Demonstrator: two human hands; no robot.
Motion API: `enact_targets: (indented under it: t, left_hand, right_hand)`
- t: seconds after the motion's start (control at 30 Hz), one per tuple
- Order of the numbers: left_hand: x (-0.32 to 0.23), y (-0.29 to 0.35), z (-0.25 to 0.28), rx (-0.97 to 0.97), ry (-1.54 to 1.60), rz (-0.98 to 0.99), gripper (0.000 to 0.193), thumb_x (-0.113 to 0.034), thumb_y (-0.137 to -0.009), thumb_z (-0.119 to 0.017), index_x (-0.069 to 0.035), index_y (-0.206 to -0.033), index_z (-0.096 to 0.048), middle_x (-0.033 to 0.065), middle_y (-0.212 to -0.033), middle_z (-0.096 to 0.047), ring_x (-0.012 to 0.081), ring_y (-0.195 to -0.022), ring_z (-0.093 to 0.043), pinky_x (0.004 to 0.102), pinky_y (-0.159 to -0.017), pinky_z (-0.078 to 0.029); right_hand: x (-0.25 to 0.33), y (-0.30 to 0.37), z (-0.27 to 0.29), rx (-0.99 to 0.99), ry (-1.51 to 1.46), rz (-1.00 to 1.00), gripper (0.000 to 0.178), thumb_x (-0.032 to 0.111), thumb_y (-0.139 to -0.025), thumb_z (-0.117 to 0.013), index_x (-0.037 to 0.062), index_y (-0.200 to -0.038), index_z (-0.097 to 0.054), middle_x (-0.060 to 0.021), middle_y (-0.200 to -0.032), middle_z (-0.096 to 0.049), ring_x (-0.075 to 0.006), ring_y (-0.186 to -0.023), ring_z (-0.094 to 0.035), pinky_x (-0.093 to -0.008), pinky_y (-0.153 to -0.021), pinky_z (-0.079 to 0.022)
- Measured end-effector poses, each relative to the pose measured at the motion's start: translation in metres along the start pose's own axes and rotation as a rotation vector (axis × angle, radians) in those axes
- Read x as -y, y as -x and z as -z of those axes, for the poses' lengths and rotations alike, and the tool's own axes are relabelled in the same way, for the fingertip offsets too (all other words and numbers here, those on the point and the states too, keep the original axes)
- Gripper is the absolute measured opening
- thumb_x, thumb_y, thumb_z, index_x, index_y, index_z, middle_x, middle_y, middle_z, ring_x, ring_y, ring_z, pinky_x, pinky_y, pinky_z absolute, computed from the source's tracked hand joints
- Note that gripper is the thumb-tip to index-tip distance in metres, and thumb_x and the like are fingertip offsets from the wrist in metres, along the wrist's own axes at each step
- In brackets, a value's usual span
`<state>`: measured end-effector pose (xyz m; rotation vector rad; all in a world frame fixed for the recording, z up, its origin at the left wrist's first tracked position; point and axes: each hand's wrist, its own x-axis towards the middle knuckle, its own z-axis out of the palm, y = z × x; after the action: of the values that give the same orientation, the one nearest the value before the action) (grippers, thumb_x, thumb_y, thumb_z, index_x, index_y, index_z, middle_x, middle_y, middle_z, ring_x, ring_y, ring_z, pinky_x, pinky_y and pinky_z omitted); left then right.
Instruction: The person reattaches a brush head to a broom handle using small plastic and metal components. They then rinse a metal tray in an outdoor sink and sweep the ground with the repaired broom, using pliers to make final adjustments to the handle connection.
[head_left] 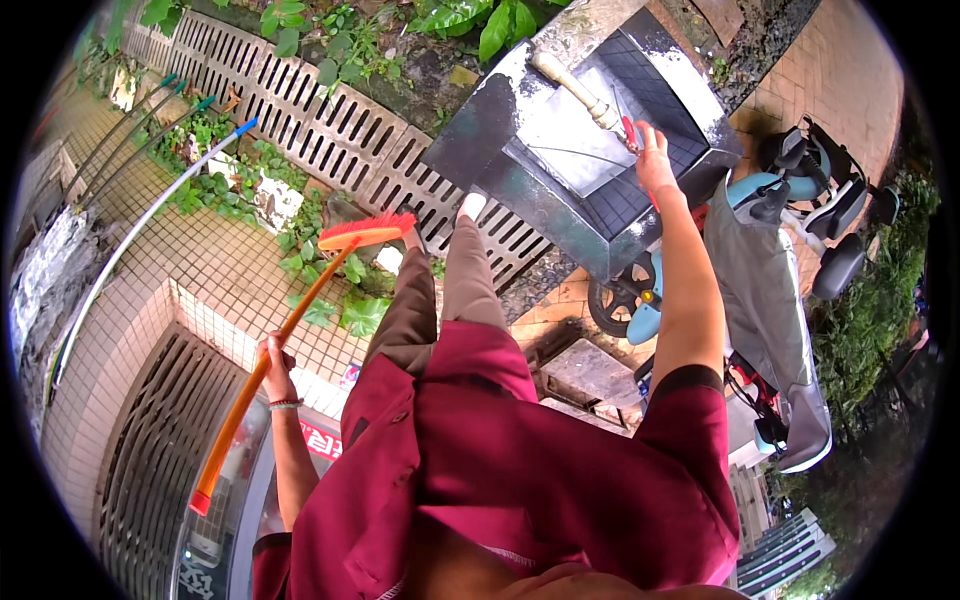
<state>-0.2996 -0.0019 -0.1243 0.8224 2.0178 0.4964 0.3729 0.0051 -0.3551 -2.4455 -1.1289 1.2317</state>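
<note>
My left hand (277, 368) is closed around the orange handle of a broom (240, 420). The broom slants up and to the right, with its red-bristled head (367, 234) upwards beside my feet. At the upper right, my right hand (655, 158) reaches over a dark tiled sink (592, 250). Its fingers are closed at the red handle of a tap (630, 134), which sits at the end of a pale pipe (575, 86). The bottom of the basin looks bright and whitish. A thin dark line crosses it. My fingers partly hide the tap handle.
A slotted drain grate (345, 140) runs past the sink, with green plants (365, 50) beyond. To the right stands a covered scooter (765, 290). At the left are a pale pole (150, 220), several green-tipped rods and a louvred grille (165, 430).
</note>
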Motion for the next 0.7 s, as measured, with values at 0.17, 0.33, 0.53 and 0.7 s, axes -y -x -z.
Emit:
enact_targets:
  t: [0.17, 0.33, 0.53, 0.7]
  left_hand:
    - [0.004, -0.001, -0.004, 0.036, -0.019, -0.017, 0.021, -0.028, -0.09, -0.051, -0.007, -0.088, -0.054, -0.0044, -0.059, -0.041, 0.0019, -0.042, -0.027, 0.0189, -0.038, -0.02]
    - [0.003, -0.001, -0.006, 0.019, -0.064, -0.016, 0.022, -0.028, -0.09, -0.051, -0.006, -0.089, -0.054, -0.0029, -0.061, -0.045, 0.0022, -0.041, -0.029, 0.0187, -0.038, -0.021]
    - [0.004, -0.001, -0.013, 0.051, -0.067, 0.0, 0.023, -0.029, -0.09, -0.05, -0.007, -0.088, -0.055, -0.0045, -0.055, -0.04, 0.0025, -0.041, -0.029, 0.0185, -0.039, -0.022]
    - [0.003, 0.002, -0.022, 0.039, -0.006, 0.025, 0.025, -0.031, -0.09, -0.048, -0.007, -0.089, -0.055, -0.0058, -0.051, -0.032, 0.0032, -0.041, -0.027, 0.02, -0.039, -0.021]
  right_hand:
    - [-0.009, -0.021, 0.01, 0.017, 0.382, 0.287, 0.079, -0.012, -0.069, -0.048, 0.0394, -0.126, -0.034, -0.0073, -0.142, -0.017, -0.0344, -0.118, -0.039, -0.0399, -0.091, -0.043]
    - [-0.01, -0.037, 0.023, 0.012, 0.42, 0.407, 0.046, -0.01, -0.068, -0.049, 0.0169, -0.106, -0.048, -0.0093, -0.122, -0.041, -0.0318, -0.11, -0.045, -0.0371, -0.091, -0.041]
    - [-0.005, -0.027, 0.041, -0.108, 0.67, 0.477, 0.026, 0.001, -0.072, -0.051, 0.0064, -0.097, -0.048, -0.012, -0.094, -0.055, -0.029, -0.096, -0.053, -0.0386, -0.08, -0.043]
    - [-0.012, 0.033, 0.017, -0.096, 0.773, 0.086, 0.027, 0.01, -0.079, -0.051, 0.0111, -0.104, -0.044, -0.0083, -0.095, -0.056, -0.0251, -0.095, -0.054, -0.0415, -0.078, -0.042]
